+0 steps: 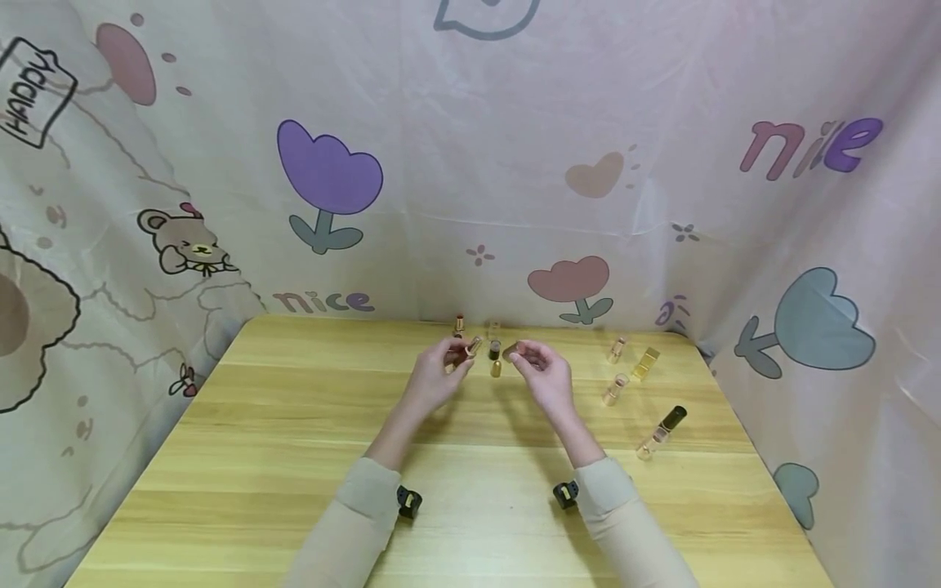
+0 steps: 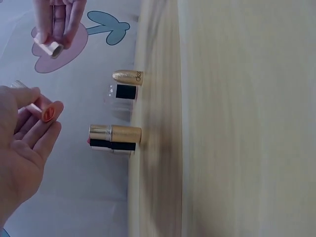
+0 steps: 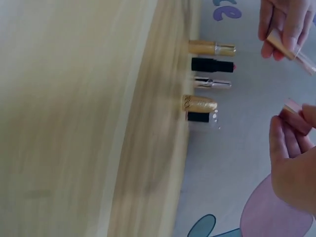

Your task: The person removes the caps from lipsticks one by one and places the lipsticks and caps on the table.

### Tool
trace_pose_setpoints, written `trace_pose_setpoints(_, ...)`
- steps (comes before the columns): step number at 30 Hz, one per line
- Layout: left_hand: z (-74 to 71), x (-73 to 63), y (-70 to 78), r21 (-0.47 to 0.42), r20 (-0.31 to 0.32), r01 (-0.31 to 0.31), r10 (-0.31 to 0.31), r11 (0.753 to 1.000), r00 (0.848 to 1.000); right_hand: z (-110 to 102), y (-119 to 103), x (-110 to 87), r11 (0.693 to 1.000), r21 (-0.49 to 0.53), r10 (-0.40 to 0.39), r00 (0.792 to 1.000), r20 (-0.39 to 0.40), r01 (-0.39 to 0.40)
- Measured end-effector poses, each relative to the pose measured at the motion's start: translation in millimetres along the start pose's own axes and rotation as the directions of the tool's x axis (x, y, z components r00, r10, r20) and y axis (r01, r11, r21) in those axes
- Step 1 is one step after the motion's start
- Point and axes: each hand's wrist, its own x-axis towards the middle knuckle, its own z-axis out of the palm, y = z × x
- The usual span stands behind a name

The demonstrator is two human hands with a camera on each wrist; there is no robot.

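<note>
My left hand (image 1: 430, 376) pinches a slim rose-gold lipstick tube (image 2: 40, 107) between thumb and fingers, tilted above the table. Its round lower end shows reddish orange in the left wrist view, and a shiny narrower part sticks out past the thumb. A short rose-gold lipstick cap (image 3: 296, 118) is pinched in my right hand (image 1: 546, 377), its hollow end visible in the left wrist view. The two pieces are held apart. Between and behind the hands stand a gold bullet-shaped lipstick (image 2: 128, 77), a clear case with a black band (image 2: 126, 92) and a gold lipstick (image 2: 126, 134).
A black lipstick (image 3: 212, 65) and a silver-topped one (image 3: 212, 83) stand in the same row. At the table's right are pinkish clear caps (image 1: 616, 389), a gold cap (image 1: 646, 364) and a black-topped clear tube (image 1: 662, 433). A printed curtain (image 1: 470, 163) hangs behind the table (image 1: 294, 457).
</note>
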Motion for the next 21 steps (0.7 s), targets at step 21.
trace_pose_setpoints(21, -12.9, -15.1, -21.9, 0.004, 0.278, 0.291, -0.281, 0.957, 0.918, 7, 22, 2.3, 0.877, -0.466, 0.075, 0.926, 0.369, 0.115)
